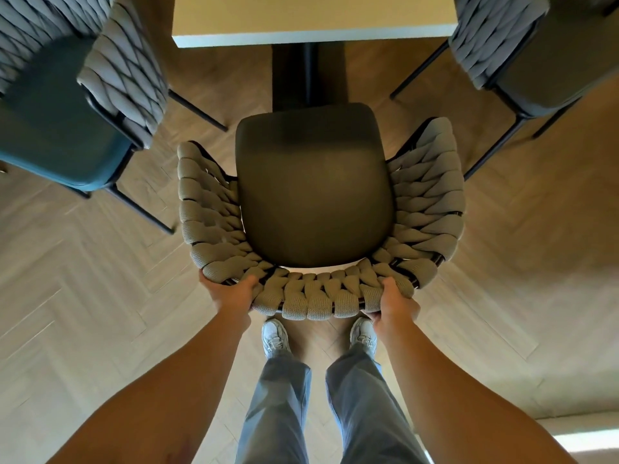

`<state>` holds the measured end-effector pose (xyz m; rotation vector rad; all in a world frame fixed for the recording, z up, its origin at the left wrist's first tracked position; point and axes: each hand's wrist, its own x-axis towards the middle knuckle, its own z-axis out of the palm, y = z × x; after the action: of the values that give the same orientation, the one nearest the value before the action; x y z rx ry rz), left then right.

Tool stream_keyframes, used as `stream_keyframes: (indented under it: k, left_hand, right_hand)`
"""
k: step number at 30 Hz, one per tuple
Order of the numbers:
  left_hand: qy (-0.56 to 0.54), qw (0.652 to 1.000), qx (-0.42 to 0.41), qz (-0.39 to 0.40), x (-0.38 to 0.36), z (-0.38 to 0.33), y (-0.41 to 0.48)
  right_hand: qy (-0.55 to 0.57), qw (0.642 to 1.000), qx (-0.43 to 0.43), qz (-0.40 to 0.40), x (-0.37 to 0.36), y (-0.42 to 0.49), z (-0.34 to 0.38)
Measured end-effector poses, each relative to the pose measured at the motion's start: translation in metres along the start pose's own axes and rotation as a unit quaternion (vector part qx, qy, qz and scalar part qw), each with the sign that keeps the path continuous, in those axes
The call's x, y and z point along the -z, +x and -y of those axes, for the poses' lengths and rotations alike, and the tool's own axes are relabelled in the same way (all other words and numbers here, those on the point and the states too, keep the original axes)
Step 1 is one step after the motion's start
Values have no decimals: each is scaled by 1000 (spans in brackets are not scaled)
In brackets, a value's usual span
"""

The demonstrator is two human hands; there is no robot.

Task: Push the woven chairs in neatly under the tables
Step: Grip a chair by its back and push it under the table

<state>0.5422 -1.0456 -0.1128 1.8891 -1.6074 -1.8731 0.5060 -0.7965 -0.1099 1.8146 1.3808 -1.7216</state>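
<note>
A woven chair (315, 296) with a beige rope backrest and a dark seat cushion (313, 189) stands right in front of me, facing a light wooden table (315, 18). The seat's front edge lies short of the table edge, near the black table pedestal (303, 75). My left hand (231, 293) grips the left end of the backrest's top rim. My right hand (395, 303) grips the right end of the same rim. Both arms are stretched forward.
A second woven chair with a blue seat (67, 122) stands at the left of the table. A third woven chair with a dark seat (542, 61) stands at the right. My feet in white shoes (274, 336) are just behind the chair on a herringbone wood floor (83, 279).
</note>
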Motion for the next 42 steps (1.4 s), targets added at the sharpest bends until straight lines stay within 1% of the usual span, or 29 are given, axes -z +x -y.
stream_keyframes:
  k: [3,7,11,13,16,18,20,25,31,42]
  left_hand:
    - [10,1000,-6,3,3,1,0]
    - [30,999,-13,37,10,1,-3]
    - [57,997,0,50,16,1,-9]
    - [56,997,20,40,18,2,-14]
    - [45,994,87,50,17,5,-23]
    - [37,991,107,75,16,8,-30]
    - [15,991,104,85,14,10,-32]
    - [-14,992,97,83,13,16,-35]
    - [0,991,102,82,21,24,-42]
    - [36,990,107,84,31,25,-47]
  right_hand:
    - [-5,1000,5,0,6,0,-5]
    - [-28,1000,8,0,20,0,-18]
    - [9,999,-11,33,34,-6,-22]
    - [26,997,-17,72,41,-6,-15]
    - [5,993,-23,112,43,-6,-4]
    - [-17,994,-36,105,42,-6,-1]
    - [-37,994,-44,97,42,-7,2]
    - [-60,994,-28,89,45,-6,3]
    - [-73,993,-24,92,54,-8,-3]
    - [-81,994,-24,74,61,-5,-17]
